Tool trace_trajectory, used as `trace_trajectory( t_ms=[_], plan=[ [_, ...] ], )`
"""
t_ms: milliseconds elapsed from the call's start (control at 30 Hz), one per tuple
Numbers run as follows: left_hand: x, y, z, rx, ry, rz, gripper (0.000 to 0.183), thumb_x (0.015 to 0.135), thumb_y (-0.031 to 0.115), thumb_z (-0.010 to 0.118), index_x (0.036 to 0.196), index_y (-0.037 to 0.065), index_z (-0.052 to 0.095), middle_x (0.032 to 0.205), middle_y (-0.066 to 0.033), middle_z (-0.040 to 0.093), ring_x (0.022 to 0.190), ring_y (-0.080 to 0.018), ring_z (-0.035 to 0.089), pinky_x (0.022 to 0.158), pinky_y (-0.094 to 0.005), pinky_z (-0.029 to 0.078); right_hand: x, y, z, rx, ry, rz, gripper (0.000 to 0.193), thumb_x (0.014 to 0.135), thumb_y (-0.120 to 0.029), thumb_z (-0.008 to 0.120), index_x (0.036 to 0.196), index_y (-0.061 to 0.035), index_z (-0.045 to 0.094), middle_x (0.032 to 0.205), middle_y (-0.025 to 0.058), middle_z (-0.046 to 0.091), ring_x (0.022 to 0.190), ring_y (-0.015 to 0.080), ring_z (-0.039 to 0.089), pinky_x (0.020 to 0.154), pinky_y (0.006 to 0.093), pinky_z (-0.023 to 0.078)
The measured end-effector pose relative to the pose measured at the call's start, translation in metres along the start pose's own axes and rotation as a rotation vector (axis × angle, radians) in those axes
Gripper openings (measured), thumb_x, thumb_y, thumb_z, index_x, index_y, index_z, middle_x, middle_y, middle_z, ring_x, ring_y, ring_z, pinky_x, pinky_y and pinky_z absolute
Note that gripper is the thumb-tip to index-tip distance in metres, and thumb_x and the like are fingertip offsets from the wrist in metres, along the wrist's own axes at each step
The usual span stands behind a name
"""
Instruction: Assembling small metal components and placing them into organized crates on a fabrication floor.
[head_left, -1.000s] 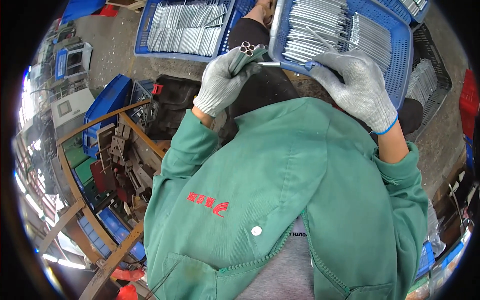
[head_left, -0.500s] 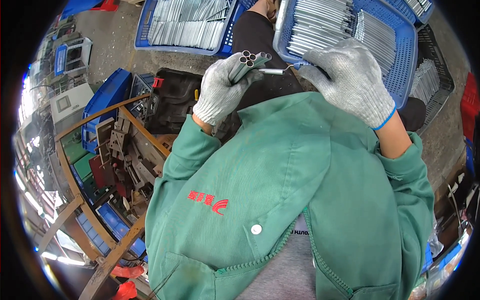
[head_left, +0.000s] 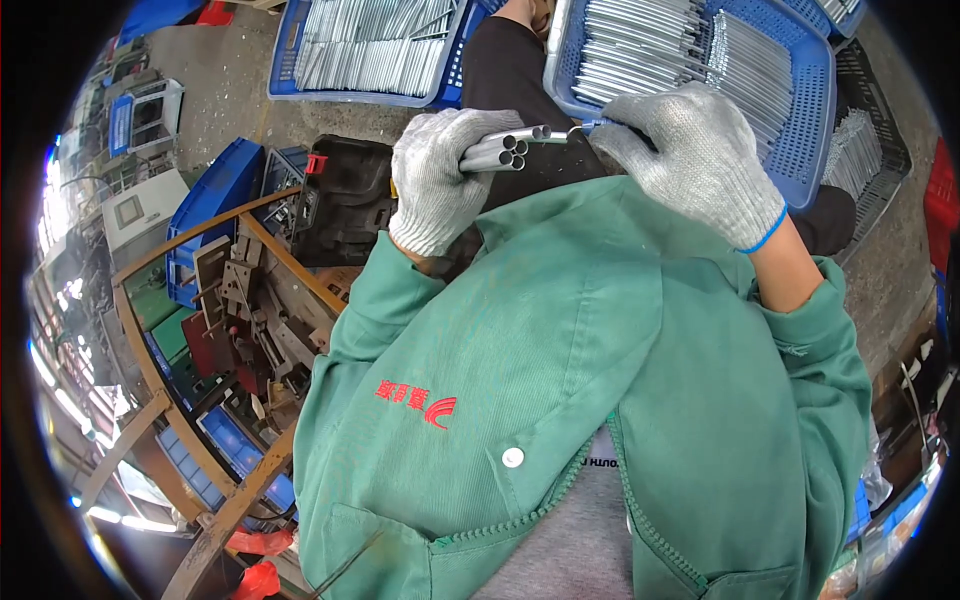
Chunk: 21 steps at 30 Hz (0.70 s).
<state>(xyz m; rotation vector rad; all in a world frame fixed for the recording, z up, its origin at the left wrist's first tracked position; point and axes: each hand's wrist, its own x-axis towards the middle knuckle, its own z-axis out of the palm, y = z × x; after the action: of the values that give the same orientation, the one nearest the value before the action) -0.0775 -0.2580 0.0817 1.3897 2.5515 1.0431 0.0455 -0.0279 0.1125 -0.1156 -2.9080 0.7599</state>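
Note:
My left hand (head_left: 440, 165), in a white knit glove, is closed around a bundle of short silver metal tubes (head_left: 490, 156). Their open round ends point right, and one tube sticks out farther than the others. In my gloved right hand (head_left: 690, 150) is a small blue-handled deburring tool (head_left: 590, 126), most of its handle hidden by the fingers. Its thin bent tip is at the end of the protruding tube; whether they touch I cannot tell.
Blue plastic crates (head_left: 810, 130) of silver tubes stand in front, with a black crate (head_left: 885, 165) at the right. An open black tool case (head_left: 345, 200) lies left of my left hand. A rusty metal frame (head_left: 290, 265) with machine parts is farther left.
My left hand has turned the tube bundle, so the ends that faced up now point right. My right hand with the deburring tool has shifted slightly left.

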Motion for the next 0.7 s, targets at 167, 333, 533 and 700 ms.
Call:
trace_trajectory(
  t_ms=[167,333,533,700],
  plan=[
    [-0.004,-0.004,0.003,-0.013,0.03,0.011,0.035,0.068,0.0,0.074,0.101,0.01,0.078,0.097,-0.0021,0.078,0.079,-0.019,0.067,0.08,-0.0323,0.051,-0.002,0.0,0.002,0.044,-0.07,0.005,0.02,0.086,-0.025,0.069,0.086,-0.0078,0.08,0.06,0.0049,0.066,0.05,0.0204,0.058,0.052,0.0337,0.046],
    [-0.005,-0.005,0.002,0.028,0.058,0.039,0.034,0.069,0.0,0.074,0.101,0.01,0.079,0.1,-0.0012,0.079,0.082,-0.0189,0.068,0.083,-0.0318,0.051,0.0,-0.005,-0.004,0.114,-0.083,0.038,0.02,0.086,-0.025,0.069,0.086,-0.0079,0.08,0.059,0.0052,0.065,0.048,0.0193,0.057,0.051,0.0319,0.045],
    [-0.003,-0.005,0.003,-0.013,0.041,0.062,0.033,0.07,0.002,0.075,0.102,0.01,0.079,0.101,-0.0009,0.079,0.084,-0.0188,0.069,0.083,-0.0316,0.051,0.001,0.002,0.004,0.119,-0.074,0.07,0.02,0.087,-0.024,0.069,0.087,-0.007,0.08,0.06,0.0049,0.066,0.048,0.0198,0.056,0.052,0.0318,0.046],
    [-0.001,-0.003,0.007,-0.029,0.055,0.077,0.031,0.072,0.003,0.075,0.102,0.01,0.078,0.1,-0.001,0.079,0.084,-0.0189,0.069,0.083,-0.0317,0.051,-0.003,0.003,-0.001,0.171,-0.179,0.11,0.021,0.088,-0.023,0.068,0.09,-0.0055,0.08,0.063,0.0055,0.067,0.05,0.0202,0.055,0.053,0.0318,0.046]
  ],
)
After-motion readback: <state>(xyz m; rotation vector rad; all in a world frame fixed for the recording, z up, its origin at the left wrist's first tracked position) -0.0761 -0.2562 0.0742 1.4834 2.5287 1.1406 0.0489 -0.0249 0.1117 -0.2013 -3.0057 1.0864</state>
